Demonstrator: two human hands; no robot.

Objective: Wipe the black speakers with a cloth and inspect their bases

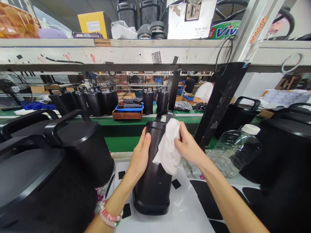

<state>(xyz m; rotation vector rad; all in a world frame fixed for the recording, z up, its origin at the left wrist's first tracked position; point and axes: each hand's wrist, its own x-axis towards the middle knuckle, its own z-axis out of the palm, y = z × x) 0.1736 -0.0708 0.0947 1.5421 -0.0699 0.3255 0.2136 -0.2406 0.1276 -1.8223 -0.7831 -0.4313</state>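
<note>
A tall black case with a top handle (155, 184), perhaps a portable speaker, stands upright in front of me, leaning slightly. My left hand (140, 155) grips its left side, thumb lying along the near face. In my right hand (188, 144) a white cloth (168, 152) is bunched between the fingers, and it rests against the case's upper right side. The cloth hides part of that side and of the handle's base. Under the case lies a white sheet (184, 210) with black square patches.
Similar black cases (82, 145) crowd the left, with more (286, 155) at the right. A clear plastic bottle (233, 152) with a white cap stands right of my forearm. Overhead runs a shelf (131, 53); a black-wrapped post (221, 103) slants down at right. People work beyond.
</note>
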